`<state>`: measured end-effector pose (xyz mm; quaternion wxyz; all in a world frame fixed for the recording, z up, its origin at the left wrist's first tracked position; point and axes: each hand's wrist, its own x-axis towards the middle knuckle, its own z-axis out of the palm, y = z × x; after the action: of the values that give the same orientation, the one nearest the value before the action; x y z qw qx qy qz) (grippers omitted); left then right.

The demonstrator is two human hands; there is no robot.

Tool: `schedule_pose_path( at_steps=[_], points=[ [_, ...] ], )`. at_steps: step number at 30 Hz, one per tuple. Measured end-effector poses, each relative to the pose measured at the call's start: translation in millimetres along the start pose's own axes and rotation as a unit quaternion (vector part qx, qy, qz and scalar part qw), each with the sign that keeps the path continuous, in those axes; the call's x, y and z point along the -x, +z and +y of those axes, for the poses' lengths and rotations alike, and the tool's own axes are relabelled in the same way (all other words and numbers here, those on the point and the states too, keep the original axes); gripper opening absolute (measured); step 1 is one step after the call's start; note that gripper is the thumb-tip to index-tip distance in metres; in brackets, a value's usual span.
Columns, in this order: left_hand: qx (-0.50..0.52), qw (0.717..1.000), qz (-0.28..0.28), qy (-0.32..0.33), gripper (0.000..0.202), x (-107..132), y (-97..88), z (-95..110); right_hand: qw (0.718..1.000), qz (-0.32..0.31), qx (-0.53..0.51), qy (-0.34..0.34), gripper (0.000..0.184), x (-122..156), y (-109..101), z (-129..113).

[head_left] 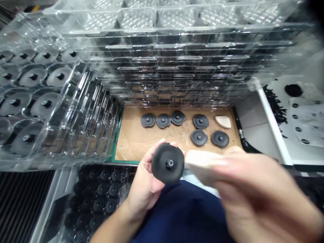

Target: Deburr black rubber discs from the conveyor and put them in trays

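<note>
A black rubber disc (162,158) with a small post at its centre is held by its edge in my left hand (145,184), face up toward me. My right hand (253,182), blurred by motion, pinches a pale, flat-edged piece (202,160) just right of the disc. Whether that piece touches the disc I cannot tell. Beyond my hands, several similar black discs (163,120) lie on a brown cardboard sheet (131,135). A cream wedge-shaped piece (223,122) lies at the sheet's right end.
Stacked clear plastic trays (177,44) rise behind the cardboard. More trays on the left (32,91) hold discs, as does a tray at lower left (98,189). On the right, a white surface (283,91) bears small black parts (274,103) beyond a raised white edge (273,125).
</note>
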<state>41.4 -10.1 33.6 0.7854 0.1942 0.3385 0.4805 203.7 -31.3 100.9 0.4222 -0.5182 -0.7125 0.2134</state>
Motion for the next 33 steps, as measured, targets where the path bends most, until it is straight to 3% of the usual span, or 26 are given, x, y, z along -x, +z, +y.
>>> schedule_pose_path(
  at_steps=[2,5,8,10,13,15,18,20,22,24,27,29,31,33],
  points=[
    [-0.003,1.0,0.008,-0.004,0.056,1,-3.1,1,0.999,-0.037,-0.012,-0.021,0.029,-5,10,2],
    [-0.012,0.999,0.031,0.02,0.06,2,-5.3,3,0.996,-0.09,-0.005,0.027,0.025,-9,20,2],
    [-0.035,0.997,0.041,0.048,0.063,2,-1.2,2,0.999,-0.032,-0.014,0.013,0.027,-13,23,-2],
    [-0.035,0.998,0.046,0.027,0.057,-1,1.5,1,0.998,-0.02,-0.052,0.025,0.027,-13,24,1],
    [0.004,0.997,0.071,-0.013,0.053,-7,-1.1,2,0.98,-0.089,-0.113,0.14,0.017,-2,33,29],
    [0.025,0.995,0.091,-0.017,0.057,-10,-6.3,5,0.966,-0.08,-0.106,0.222,0.018,14,46,60],
    [0.033,0.995,0.094,-0.018,0.061,-11,-13.2,6,0.959,-0.044,-0.06,0.272,0.023,37,68,103],
    [0.031,0.995,0.089,-0.019,0.062,-11,-14.8,6,0.959,-0.054,-0.053,0.275,0.022,40,74,111],
    [0.024,0.996,0.09,-0.012,0.06,-11,-13.9,5,0.96,-0.049,-0.05,0.27,0.022,29,69,97],
    [0.017,0.996,0.086,-0.001,0.055,-11,-11.5,4,0.971,-0.015,-0.045,0.233,0.025,11,60,68],
    [0.002,0.998,0.062,-0.01,0.044,-10,-8.6,5,0.997,0.013,-0.036,0.062,0.028,-13,47,22],
    [-0.01,0.998,0.061,-0.029,0.044,-9,-8.3,7,0.997,-0.055,-0.049,0.004,0.026,-19,43,5],
    [-0.013,0.997,0.069,-0.039,0.053,-8,-8.1,8,0.986,-0.153,-0.07,0.02,0.023,-20,41,1],
    [-0.01,0.998,0.059,-0.034,0.055,-7,-6.7,8,0.98,-0.185,-0.07,0.034,0.022,-21,41,3]
  ],
)
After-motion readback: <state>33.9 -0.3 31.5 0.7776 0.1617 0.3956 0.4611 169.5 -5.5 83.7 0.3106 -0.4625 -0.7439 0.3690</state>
